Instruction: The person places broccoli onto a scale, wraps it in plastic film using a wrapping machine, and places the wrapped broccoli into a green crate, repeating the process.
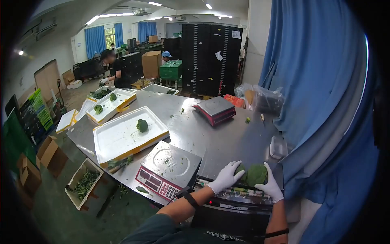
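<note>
My left hand (pixel 226 177), in a white glove, rests against the left side of green broccoli (pixel 256 175). My right hand (pixel 271 185), gloved too, cups its right side with the thumb toward me. The broccoli appears to be more than one head, side by side. It sits over a film-wrapping machine (pixel 235 207) with a small red light, at the table edge nearest me. Rolls with a printed pattern (pixel 243 191) show just beneath my hands. The undersides of the broccoli are hidden.
A digital scale (pixel 170 164) stands left of my hands, and another scale (pixel 215 111) farther back. A white foam tray (pixel 130 132) holds one broccoli head. A clear plastic container (pixel 278 147) lies right, near the blue curtain (pixel 317 81). A bin of trimmings (pixel 84 183) stands left; a co-worker (pixel 111 67) works beyond.
</note>
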Demonstrator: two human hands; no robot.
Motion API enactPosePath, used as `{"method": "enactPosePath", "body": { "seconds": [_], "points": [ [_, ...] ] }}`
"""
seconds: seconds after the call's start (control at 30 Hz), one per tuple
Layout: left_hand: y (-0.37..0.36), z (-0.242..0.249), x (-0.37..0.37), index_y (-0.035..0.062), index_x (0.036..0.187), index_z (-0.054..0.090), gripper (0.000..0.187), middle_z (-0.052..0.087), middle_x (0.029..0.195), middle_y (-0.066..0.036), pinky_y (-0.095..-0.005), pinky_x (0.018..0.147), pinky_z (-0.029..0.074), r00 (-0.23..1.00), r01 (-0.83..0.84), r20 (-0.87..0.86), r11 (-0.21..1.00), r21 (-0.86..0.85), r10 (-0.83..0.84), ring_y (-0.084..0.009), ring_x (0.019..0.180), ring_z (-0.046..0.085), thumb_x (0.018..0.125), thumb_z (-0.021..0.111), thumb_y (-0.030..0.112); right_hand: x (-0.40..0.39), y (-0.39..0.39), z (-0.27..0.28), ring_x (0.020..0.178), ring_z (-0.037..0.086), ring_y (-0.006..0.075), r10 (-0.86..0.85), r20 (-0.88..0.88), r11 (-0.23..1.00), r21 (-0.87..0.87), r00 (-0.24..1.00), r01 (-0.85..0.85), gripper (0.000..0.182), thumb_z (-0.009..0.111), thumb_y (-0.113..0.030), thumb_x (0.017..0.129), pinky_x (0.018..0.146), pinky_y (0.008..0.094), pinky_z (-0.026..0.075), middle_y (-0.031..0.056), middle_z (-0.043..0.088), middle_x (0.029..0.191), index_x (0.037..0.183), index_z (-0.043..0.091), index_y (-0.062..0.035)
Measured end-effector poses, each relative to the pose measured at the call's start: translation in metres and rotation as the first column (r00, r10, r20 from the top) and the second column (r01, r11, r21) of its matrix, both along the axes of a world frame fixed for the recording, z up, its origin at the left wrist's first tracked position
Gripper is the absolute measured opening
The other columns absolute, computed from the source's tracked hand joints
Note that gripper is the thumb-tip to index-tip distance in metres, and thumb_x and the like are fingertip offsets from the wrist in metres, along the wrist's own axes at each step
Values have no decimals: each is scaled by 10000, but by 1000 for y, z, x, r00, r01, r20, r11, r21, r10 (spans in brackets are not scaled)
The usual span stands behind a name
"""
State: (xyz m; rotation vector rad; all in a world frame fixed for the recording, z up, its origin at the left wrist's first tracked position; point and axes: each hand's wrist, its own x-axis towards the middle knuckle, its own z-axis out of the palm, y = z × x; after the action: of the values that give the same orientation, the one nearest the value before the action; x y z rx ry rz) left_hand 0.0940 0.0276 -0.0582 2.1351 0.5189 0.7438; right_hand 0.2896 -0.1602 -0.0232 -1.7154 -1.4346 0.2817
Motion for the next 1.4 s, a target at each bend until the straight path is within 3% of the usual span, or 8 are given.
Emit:
{"method": "enactPosePath", "body": {
  "seconds": [0.07, 0.27, 0.43, 0.57, 0.67, 0.83, 1.13, 1.4],
  "points": [
    [-10, -6, -1, 33, 1510, 433, 646, 494, 1461, -266, -462, 1125, 428, 998, -58, 23, 995, 78, 56, -449, 1332, 508, 1006, 631, 386, -21, 8, 6, 1356, 529, 290, 10, -398, 1000, 18, 917, -3, 1068, 881, -82, 725, 1157, 407, 421, 152, 528, 1458, 1614, 289, -97],
    [-1, -2, -13, 23, 1544, 369, 741, 498, 1446, -270, -501, 1075, 465, 992, -105, -54, 989, 109, 111, -469, 1286, 529, 988, 640, 430, -55, 13, -3, 1279, 559, 401, -421, 105, 906, -10, 901, 424, 1101, 921, -219, 722, 1087, 453, 468, 228, 531, 1392, 1602, 278, -64],
    [10, 6, -34, -8, 1525, 383, 798, 539, 1400, -304, -475, 1101, 451, 997, -79, -2, 988, 133, 80, -461, 1322, 520, 916, 725, 378, -41, -1, -8, 1291, 543, 283, -213, -163, 975, 35, 963, 221, 908, 771, -32, 812, 1105, 392, 451, 170, 499, 1450, 1605, 334, -99],
    [22, 16, -52, 37, 1551, 388, 755, 513, 1442, -266, -425, 1059, 488, 996, -70, -69, 988, -136, 61, -387, 1253, 594, 952, 708, 368, -17, -15, -8, 1172, 618, 279, -383, -237, 924, -93, 893, 372, 800, 808, -176, 857, 967, 375, 521, 189, 531, 1447, 1556, 429, -93],
    [37, 13, -56, 66, 1570, 376, 777, 476, 1488, -242, -414, 1097, 462, 996, -49, -77, 996, -76, 43, -384, 1310, 554, 923, 750, 278, -16, -16, 0, 1226, 607, 271, -328, -265, 944, -124, 906, 306, 842, 820, -175, 840, 961, 373, 522, 186, 483, 1507, 1571, 410, -96],
    [30, 22, -43, 100, 1574, 387, 810, 457, 1500, -214, -403, 1119, 447, 982, 183, -70, 980, 81, -178, -371, 1347, 520, 873, 787, 164, -29, 4, 11, 1502, 344, 339, -64, -128, 995, -81, 990, 54, 1042, 859, -90, 740, 1237, 393, 299, 189, 363, 1608, 1619, 300, -123],
    [5, 11, -22, 62, 1556, 391, 851, 545, 1389, -236, -427, 1080, 480, 996, -73, -60, 995, -66, 69, -392, 1279, 578, 852, 796, 319, -48, 32, -17, 1104, 628, 352, -628, -10, 776, 71, 778, 627, 688, 906, -283, 759, 953, 444, 522, 186, 567, 1242, 1281, 525, -47],
    [-8, 1, -26, 10, 1587, 290, 965, 486, 1452, -281, -451, 1094, 471, 989, -100, -120, 991, -91, 89, -409, 1344, 533, 850, 820, 337, -36, 21, -19, 924, 688, 346, -529, 99, 848, 26, 843, 530, 636, 868, -421, 784, 804, 446, 554, 138, 653, 1074, 1221, 567, -71]
  ]
}}
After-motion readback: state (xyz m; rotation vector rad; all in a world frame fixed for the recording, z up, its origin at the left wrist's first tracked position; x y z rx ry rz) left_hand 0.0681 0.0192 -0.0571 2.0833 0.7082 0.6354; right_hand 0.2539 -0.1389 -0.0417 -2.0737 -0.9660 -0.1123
